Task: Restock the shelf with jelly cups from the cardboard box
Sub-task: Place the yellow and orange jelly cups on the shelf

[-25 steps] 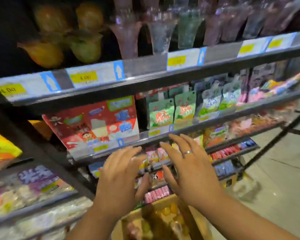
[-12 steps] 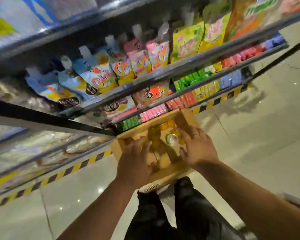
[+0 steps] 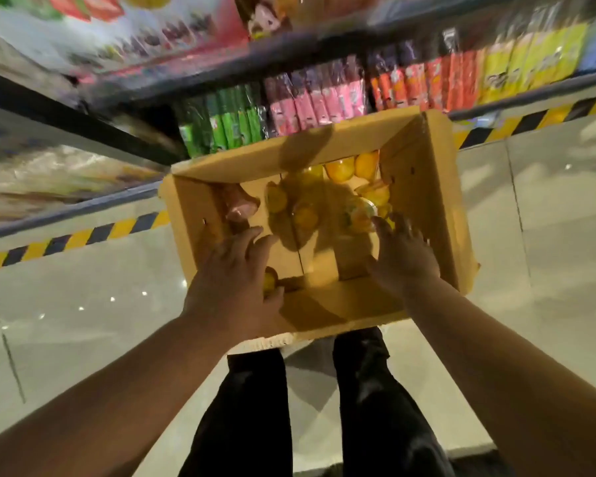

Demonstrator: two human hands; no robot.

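Pale floor tiles (image 3: 83,304) meet a stocked shelf (image 3: 255,60). The left hand (image 3: 234,280) reaches down into the box's (image 3: 424,201) left half, fingers loosely spread and holding nothing. The right hand (image 3: 405,259) reaches in with fingers splayed, tips at the jelly cups (image 3: 305,215) scattered inside.

The light is dim and warm yellow. Small white glare spots sit on the glossy floor (image 3: 83,306). Dark shadows fall on the far wall and the bottom of the cardboard box (image 3: 417,187). The shelf (image 3: 289,46) is smeared by strong motion blur. The left hand (image 3: 231,280) and right hand (image 3: 406,259) look slightly soft. Straight lines bend near the edges.
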